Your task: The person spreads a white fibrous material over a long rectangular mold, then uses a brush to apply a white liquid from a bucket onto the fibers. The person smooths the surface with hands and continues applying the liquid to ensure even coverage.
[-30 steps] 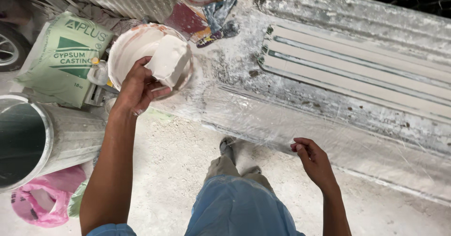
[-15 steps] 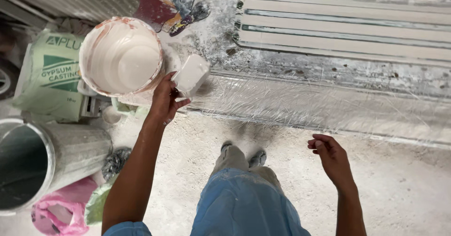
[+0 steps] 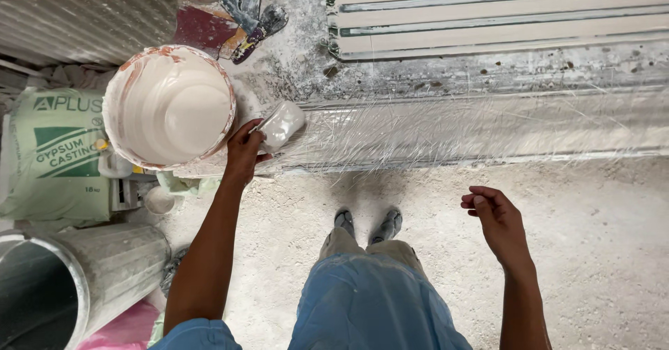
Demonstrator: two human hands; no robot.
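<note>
My left hand (image 3: 244, 149) grips a small plaster-coated cup (image 3: 281, 124), tipped over the near edge of a long mould (image 3: 488, 123) covered with glassy fibre strands. Just left of the cup stands a round bucket (image 3: 167, 106) full of white plaster mix. My right hand (image 3: 496, 219) hangs free over the floor in front of the mould, fingers loosely curled, holding nothing. My legs in blue trousers and grey shoes (image 3: 368, 224) stand between the two hands.
A green and white plaster sack (image 3: 52, 155) lies at the left. A grey metal drum (image 3: 63, 280) stands at the bottom left beside something pink (image 3: 125, 325). Long pale ribbed strips (image 3: 502, 16) lie at the back. Rags and a dirty tool (image 3: 254, 16) sit behind the bucket.
My left hand has lifted the cup out of the bucket and carried it right to the mould's edge. My right hand has lowered slightly; the view shifted left.
</note>
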